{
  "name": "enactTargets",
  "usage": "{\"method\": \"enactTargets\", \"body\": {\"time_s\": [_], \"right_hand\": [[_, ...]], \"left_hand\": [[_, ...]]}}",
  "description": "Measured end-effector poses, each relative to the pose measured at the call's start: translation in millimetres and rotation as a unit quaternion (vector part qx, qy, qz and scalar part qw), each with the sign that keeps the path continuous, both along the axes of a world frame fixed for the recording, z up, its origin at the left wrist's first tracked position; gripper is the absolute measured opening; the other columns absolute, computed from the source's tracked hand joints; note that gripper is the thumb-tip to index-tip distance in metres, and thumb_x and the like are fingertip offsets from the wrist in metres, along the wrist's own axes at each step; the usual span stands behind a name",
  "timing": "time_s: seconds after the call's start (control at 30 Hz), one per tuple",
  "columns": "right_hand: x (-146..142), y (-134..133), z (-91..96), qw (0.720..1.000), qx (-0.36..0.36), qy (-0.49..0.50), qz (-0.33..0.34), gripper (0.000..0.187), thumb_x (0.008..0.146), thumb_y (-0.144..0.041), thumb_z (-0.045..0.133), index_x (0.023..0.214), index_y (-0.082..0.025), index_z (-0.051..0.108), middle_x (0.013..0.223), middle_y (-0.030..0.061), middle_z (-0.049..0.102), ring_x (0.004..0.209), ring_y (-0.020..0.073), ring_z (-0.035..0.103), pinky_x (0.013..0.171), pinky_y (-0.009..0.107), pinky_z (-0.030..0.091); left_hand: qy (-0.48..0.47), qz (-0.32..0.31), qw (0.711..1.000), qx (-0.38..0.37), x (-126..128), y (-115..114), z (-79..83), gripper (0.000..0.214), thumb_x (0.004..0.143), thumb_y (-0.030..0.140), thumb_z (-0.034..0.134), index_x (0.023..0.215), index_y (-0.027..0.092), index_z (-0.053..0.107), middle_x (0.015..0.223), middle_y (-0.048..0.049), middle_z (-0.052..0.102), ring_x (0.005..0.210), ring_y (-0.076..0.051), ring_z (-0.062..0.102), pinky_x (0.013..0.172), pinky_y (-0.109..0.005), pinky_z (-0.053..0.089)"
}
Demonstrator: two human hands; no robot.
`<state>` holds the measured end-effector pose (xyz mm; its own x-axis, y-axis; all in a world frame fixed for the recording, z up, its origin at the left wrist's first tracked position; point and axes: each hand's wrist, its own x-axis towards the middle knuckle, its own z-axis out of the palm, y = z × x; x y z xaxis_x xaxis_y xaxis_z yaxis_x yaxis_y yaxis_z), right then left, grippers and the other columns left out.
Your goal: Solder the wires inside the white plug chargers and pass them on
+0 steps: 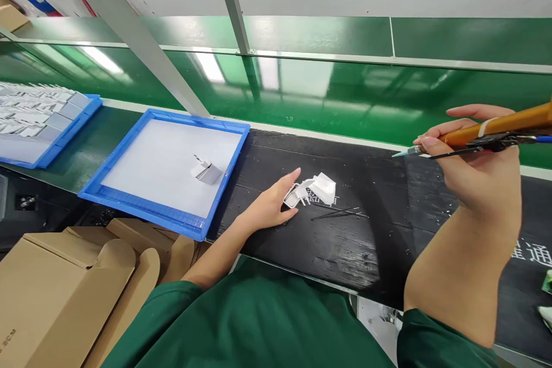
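Note:
My left hand (271, 204) rests on the black mat (345, 241), its fingers closed round a small white plastic part (293, 195). A few more white parts (322, 188) lie just right of it, with thin black wires (338, 213) beside them. My right hand (474, 167) is raised at the right and grips an orange-handled tool (495, 126) with a metal tip pointing left. A black cable runs along the handle.
A blue tray (129, 198) with a white liner holds one white part (207, 172) left of the mat. A second blue tray (64, 138) full of white parts sits far left. Cardboard boxes (64, 293) stand below. A green conveyor belt (323, 92) runs behind.

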<state>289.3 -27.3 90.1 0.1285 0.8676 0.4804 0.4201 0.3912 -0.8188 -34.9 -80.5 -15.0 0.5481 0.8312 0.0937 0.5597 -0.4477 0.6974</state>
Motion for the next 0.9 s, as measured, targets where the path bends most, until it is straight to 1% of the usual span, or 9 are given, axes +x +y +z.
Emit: {"method": "enactTargets", "body": {"time_s": [0.07,0.17,0.27,0.37,0.5,0.6,0.77,0.83,0.9], "right_hand": [[-9,-2,2.1,1.0,0.004,0.011,0.003,0.046,0.066,-0.032,0.079,0.104,-0.027,0.053,0.07,-0.005,0.063,0.065,0.0156,0.059,0.066,0.035,0.046],[-23,-7,3.4,0.999,0.02,0.028,0.011,0.042,0.068,-0.03,0.078,0.101,-0.028,0.052,0.069,-0.0057,0.062,0.065,0.0162,0.061,0.066,0.035,0.048],[-37,-15,2.2,0.996,0.06,0.059,0.042,0.037,0.071,-0.026,0.076,0.101,-0.029,0.054,0.069,-0.0062,0.061,0.064,0.0157,0.062,0.067,0.035,0.053],[-49,-25,0.9,0.985,0.104,0.096,0.098,0.043,0.067,-0.025,0.08,0.103,-0.032,0.058,0.071,-0.0068,0.058,0.063,0.0139,0.06,0.069,0.035,0.057],[-65,-38,4.5,0.974,0.115,0.101,0.166,0.054,0.062,-0.028,0.083,0.111,-0.041,0.061,0.074,-0.0057,0.053,0.061,0.0136,0.055,0.069,0.037,0.058],[-78,-50,10.8,0.967,0.138,0.088,0.193,0.063,0.064,-0.027,0.079,0.122,-0.043,0.061,0.079,-0.0022,0.051,0.066,0.0157,0.054,0.067,0.039,0.057],[-102,-67,18.1,0.976,0.13,0.065,0.162,0.054,0.07,-0.038,0.075,0.12,-0.049,0.058,0.08,-0.0003,0.047,0.064,0.0191,0.051,0.064,0.047,0.058],[-113,-72,18.1,0.976,0.141,0.077,0.145,0.05,0.073,-0.04,0.072,0.12,-0.051,0.058,0.079,-0.0005,0.044,0.061,0.0184,0.049,0.06,0.046,0.056],[-122,-76,17.1,0.972,0.16,0.095,0.145,0.048,0.076,-0.039,0.069,0.121,-0.05,0.058,0.078,-0.0006,0.04,0.058,0.017,0.046,0.054,0.043,0.053]], "left_hand": [[0.031,-0.019,0.997,0.074,3,-2,-2.8,0.075,0.086,0.012,0.056,0.155,0.032,0.033,0.162,-0.014,0.035,0.135,-0.027,0.054,0.1,-0.038,0.054],[0.033,-0.028,0.993,0.108,4,-2,-3.2,0.066,0.085,0.005,0.048,0.144,0.034,0.051,0.163,-0.0102,0.034,0.134,-0.026,0.055,0.097,-0.035,0.056],[-0.028,0.004,0.998,0.05,1,1,-4.9,0.069,0.083,0.008,0.054,0.148,0.028,0.046,0.153,-0.0117,0.047,0.129,-0.024,0.058,0.098,-0.032,0.055],[-0.074,0.034,0.996,-0.039,-3,5,-8.9,0.07,0.081,0.016,0.064,0.148,0.024,0.046,0.138,-0.0103,0.061,0.119,-0.023,0.063,0.101,-0.033,0.054],[-0.067,0.117,0.989,-0.068,5,7,-13.0,0.066,0.077,0.03,0.077,0.139,0.022,0.057,0.142,-0.0127,0.056,0.133,-0.029,0.052,0.113,-0.044,0.044],[-0.026,0.153,0.986,-0.063,14,7,-13.1,0.065,0.075,0.032,0.079,0.136,0.022,0.059,0.139,-0.0123,0.058,0.131,-0.031,0.051,0.113,-0.049,0.043],[-0.008,0.15,0.987,-0.05,20,7,-10.8,0.04,0.078,0.029,0.077,0.116,0.021,0.069,0.129,-0.0099,0.068,0.124,-0.03,0.057,0.106,-0.046,0.048],[-0.027,0.149,0.987,-0.053,19,6,-8.5,0.03,0.078,0.03,0.077,0.107,0.02,0.072,0.12,-0.0097,0.072,0.119,-0.029,0.062,0.101,-0.043,0.051],[-0.064,0.15,0.985,-0.06,18,4,-4.0,0.029,0.081,0.032,0.075,0.107,0.02,0.071,0.111,-0.008,0.074,0.107,-0.026,0.068,0.092,-0.037,0.055]]}}
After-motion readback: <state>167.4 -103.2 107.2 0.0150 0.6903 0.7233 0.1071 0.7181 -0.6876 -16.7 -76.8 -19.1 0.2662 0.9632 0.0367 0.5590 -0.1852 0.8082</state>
